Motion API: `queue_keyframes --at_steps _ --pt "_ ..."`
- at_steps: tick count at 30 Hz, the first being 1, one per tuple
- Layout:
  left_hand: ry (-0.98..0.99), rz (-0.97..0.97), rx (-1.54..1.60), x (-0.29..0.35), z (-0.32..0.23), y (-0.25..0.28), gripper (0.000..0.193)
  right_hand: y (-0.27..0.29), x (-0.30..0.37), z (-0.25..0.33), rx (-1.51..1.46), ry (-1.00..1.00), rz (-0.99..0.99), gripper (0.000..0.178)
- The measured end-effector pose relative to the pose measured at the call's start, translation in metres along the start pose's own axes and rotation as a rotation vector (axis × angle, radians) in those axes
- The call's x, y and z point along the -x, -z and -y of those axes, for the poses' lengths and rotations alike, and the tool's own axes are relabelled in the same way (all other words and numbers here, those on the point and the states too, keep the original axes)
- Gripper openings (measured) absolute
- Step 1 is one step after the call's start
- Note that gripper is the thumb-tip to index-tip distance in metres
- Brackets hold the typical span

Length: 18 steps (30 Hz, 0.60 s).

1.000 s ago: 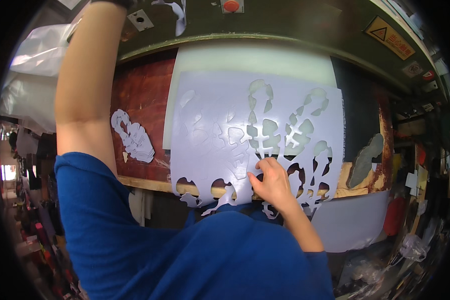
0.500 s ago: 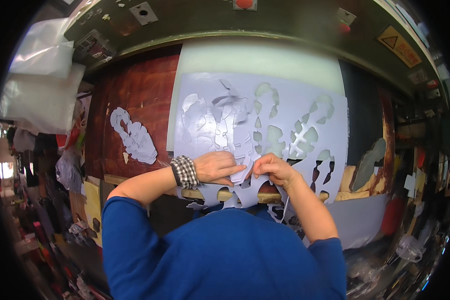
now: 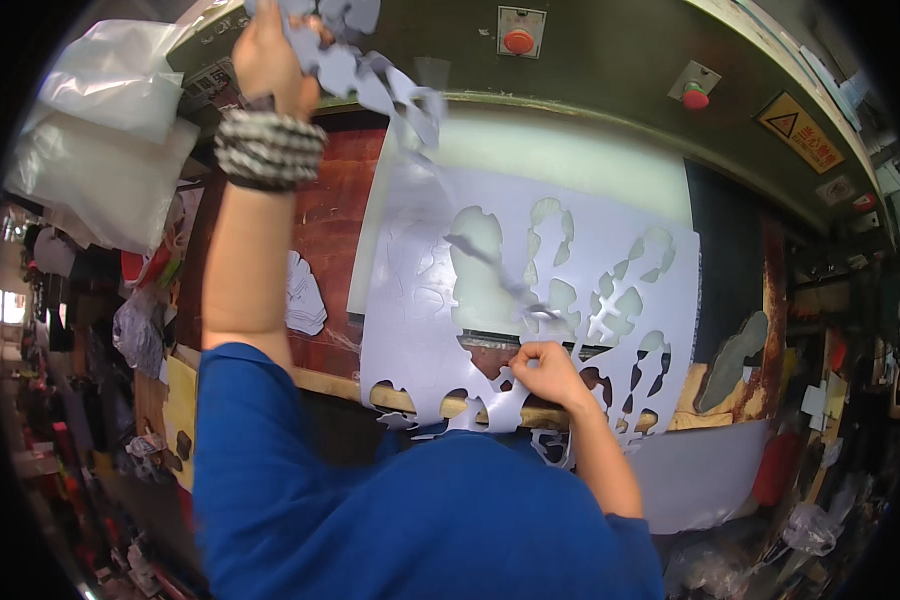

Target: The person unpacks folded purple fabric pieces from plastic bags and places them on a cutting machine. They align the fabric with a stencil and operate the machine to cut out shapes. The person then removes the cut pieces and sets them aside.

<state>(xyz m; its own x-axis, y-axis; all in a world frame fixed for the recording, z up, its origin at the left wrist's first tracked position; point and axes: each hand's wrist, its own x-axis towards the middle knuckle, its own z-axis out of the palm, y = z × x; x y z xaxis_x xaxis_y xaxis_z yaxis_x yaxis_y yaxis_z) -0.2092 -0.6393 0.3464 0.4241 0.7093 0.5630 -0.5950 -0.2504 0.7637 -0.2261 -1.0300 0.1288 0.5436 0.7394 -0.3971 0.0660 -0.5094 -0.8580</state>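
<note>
My left hand [image 3: 270, 60] is raised at the upper left, its fingers closed on blurred lilac-grey cut pieces [image 3: 355, 80] with notched edges, which trail down to the right. Below lies a thin lilac sheet [image 3: 400, 330] with sole-like cut-outs, its near edge hanging over the table's front. My right hand [image 3: 550, 375] rests at the sheet's near part with fingers closed in a pinch; the sheet's strip seems to be between them, though the fingertips are partly hidden. Behind my left forearm, a stack of cut pieces [image 3: 305, 300] lies on the red-brown board, partly covered.
A green machine beam [image 3: 610, 60] with red buttons [image 3: 518, 41] spans the far side. A pale board [image 3: 570, 140] lies under the sheet. At the right is a dark grey flat piece [image 3: 735, 360]. Clear plastic bags [image 3: 110, 160] hang at the left.
My left hand has swung from the sheet up and left, carrying cut pieces and leaving a large opening in the sheet. My right hand stays near the sheet's front edge. The view has shifted.
</note>
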Motion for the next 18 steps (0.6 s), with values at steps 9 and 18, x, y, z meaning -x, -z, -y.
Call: queue_keyframes --at_steps 9,18 --pt "-0.179 0.204 -0.35 -0.014 -0.052 -0.009 0.04 -0.029 0.035 0.047 0.333 0.402 -0.128 0.028" --pt "-0.288 1.375 -0.421 0.286 0.029 0.126 0.056 -0.063 -0.046 0.004 -0.424 -0.03 0.654 0.013"
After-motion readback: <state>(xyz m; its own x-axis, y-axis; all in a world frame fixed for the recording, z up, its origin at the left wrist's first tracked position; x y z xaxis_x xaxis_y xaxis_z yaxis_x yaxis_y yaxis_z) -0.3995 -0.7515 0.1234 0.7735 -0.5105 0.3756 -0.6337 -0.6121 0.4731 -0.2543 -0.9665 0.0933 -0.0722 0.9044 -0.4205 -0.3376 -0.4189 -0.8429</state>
